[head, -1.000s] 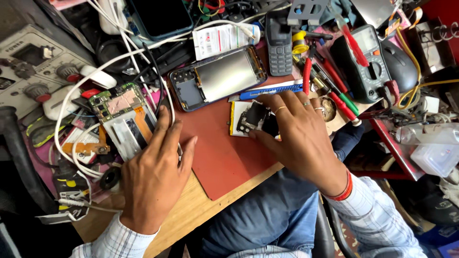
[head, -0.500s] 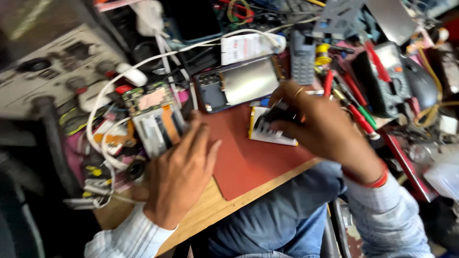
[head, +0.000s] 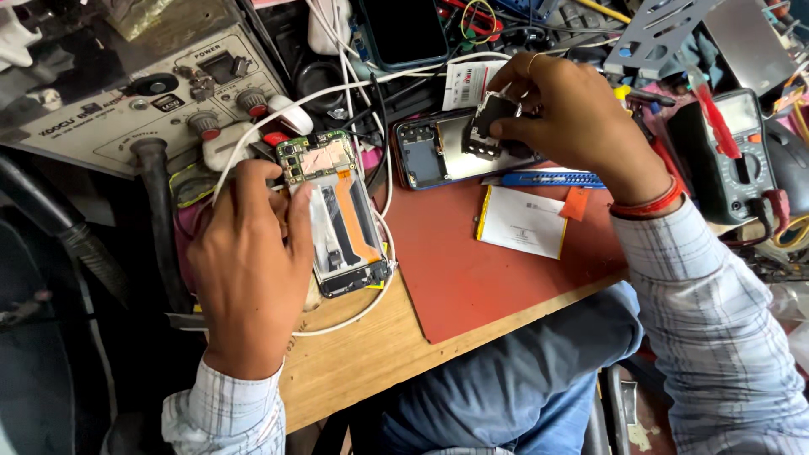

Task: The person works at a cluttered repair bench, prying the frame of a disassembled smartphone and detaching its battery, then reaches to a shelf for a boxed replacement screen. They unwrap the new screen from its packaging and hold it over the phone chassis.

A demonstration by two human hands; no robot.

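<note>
Two hands, head view: both are occupied over a cluttered repair tabletop.
Left hand: laid flat at near left, fingers closed loosely on the left edge of an opened phone body, its green circuit board and orange flex exposed; the phone is steadied on the wood.
Right hand: raised at far right, fingertips pinched shut on a small dark module.
Module position: held just above a phone back frame lying on the red mat.
Step judged: a removed part is being handled between the two phone halves.
Next move calls for: a fine pinch grip and careful alignment.
Nearby: a white battery lies near the right wrist, apart from both hands; a blue tool lies just beyond it.
</note>
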